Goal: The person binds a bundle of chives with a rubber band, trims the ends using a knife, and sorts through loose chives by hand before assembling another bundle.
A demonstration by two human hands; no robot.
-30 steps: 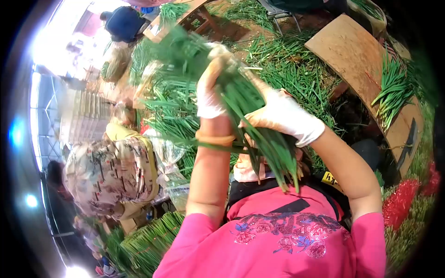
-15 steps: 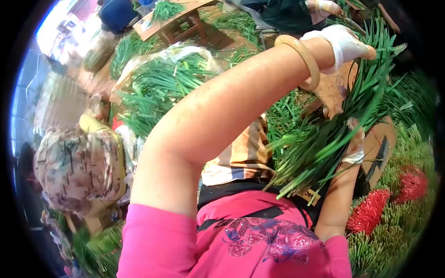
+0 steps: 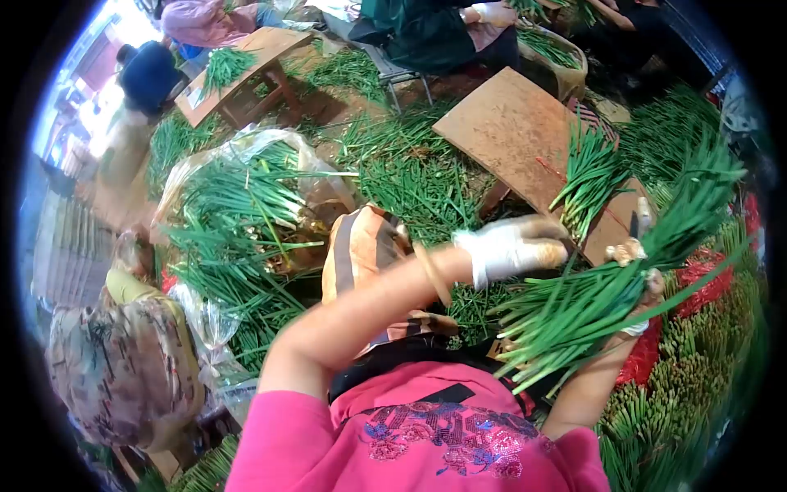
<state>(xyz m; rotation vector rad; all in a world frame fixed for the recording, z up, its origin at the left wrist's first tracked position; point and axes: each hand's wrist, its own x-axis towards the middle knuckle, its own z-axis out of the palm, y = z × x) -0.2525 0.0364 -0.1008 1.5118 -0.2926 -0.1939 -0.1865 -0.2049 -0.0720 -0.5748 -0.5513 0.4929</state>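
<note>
My right hand [image 3: 653, 285], in a white glove with bare fingertips, is closed around a bunch of long chives [image 3: 574, 316]. The bunch lies slantwise, leaves to the upper right, pale stem ends toward my lap. My left hand [image 3: 520, 250], also white-gloved and slightly blurred, hovers just left of the bunch with its fingers apart and nothing in them. A bangle [image 3: 433, 275] sits on that forearm. Beyond the hands, a smaller bunch of chives [image 3: 589, 176] lies on a low wooden table [image 3: 512, 135], close to a red tie [image 3: 551, 170].
A plastic bag [image 3: 332, 193] full of chives stands to the left. On the right are stacked chives [image 3: 689, 361] and red strings [image 3: 701, 279]. Another low table [image 3: 261, 47] and several people sit at the back. A person in patterned clothing [image 3: 123, 369] is at left.
My left hand has come down and left, away from the leafy tops. The bunch has dropped slightly in my right hand. My view has shifted, showing more of the wooden table.
</note>
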